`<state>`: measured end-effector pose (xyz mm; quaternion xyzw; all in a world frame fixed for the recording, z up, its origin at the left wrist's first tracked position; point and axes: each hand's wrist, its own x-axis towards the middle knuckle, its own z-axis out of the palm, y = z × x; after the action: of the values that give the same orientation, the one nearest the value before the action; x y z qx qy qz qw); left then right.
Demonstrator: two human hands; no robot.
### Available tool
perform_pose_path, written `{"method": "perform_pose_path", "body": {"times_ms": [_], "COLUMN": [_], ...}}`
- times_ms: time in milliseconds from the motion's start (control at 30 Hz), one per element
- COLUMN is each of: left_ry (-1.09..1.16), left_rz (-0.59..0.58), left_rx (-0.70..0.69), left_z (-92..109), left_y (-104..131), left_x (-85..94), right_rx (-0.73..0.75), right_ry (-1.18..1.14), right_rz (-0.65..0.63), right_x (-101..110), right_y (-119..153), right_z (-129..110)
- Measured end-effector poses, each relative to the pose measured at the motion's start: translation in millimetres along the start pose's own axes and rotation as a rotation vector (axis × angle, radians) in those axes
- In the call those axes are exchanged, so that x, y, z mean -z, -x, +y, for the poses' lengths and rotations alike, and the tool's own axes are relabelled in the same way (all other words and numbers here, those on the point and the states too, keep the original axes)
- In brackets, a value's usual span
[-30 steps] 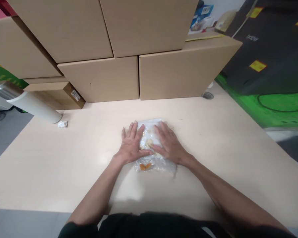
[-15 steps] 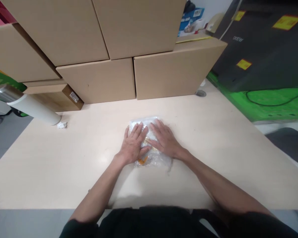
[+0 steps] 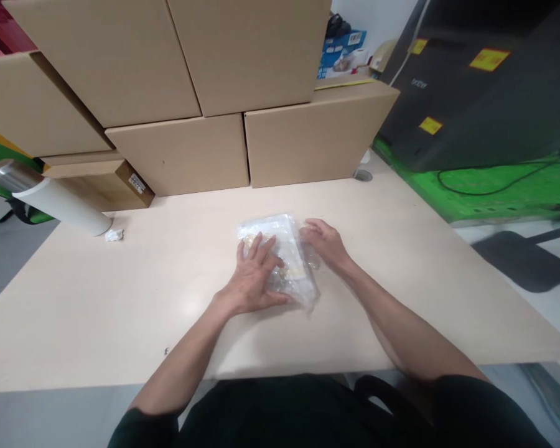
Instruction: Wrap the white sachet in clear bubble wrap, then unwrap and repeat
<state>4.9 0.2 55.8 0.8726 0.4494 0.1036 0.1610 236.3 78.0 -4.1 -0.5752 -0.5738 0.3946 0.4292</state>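
A clear, crinkled plastic bag [image 3: 287, 233] lies flat on the table, with something pale and partly yellowish inside that I cannot make out. My left hand [image 3: 254, 277] rests on its left side, fingers spread and pressing down on it. At the bag's right edge, my right hand [image 3: 325, 241] has its fingers curled together and pinches a loose fold of the plastic. The left hand covers part of the contents.
Stacked cardboard boxes [image 3: 182, 155] line the back of the pale table [image 3: 168, 280]. At the left stand a white bottle [image 3: 70, 202] with a metal cap and a crumpled white scrap [image 3: 114, 235]. A black machine [image 3: 466, 99] is at the right.
My right hand has lifted off the top of the bag, moved to its right edge and closed on the plastic. My left hand stays spread on the bag. The view has shifted slightly right.
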Motion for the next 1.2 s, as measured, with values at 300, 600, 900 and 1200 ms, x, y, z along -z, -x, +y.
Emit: {"method": "perform_pose_path", "body": {"times_ms": [300,600,900,1200], "left_ry": [0.308,1.062,1.651,0.191], "left_rz": [0.233,1.073,1.197,0.891], "left_rx": [-0.031,0.222,0.688,0.470], "left_z": [-1.0,-9.5,-44.0,-35.6], "left_y": [0.6,0.7,38.4,93.8], "left_x": [-11.3,16.4,9.7,-21.0], "right_rx": [-0.296,-0.093,0.264,0.141], "right_ry": [-0.391,-0.607,-0.349,0.025], "right_rz": [-0.197,0.007,0.433,0.542], "right_x": [6.8,15.0,36.1,57.1], "right_y": [4.7,-1.5,-27.6,-38.2], "right_z": [-25.8,-33.3,-13.3,5.6]}}
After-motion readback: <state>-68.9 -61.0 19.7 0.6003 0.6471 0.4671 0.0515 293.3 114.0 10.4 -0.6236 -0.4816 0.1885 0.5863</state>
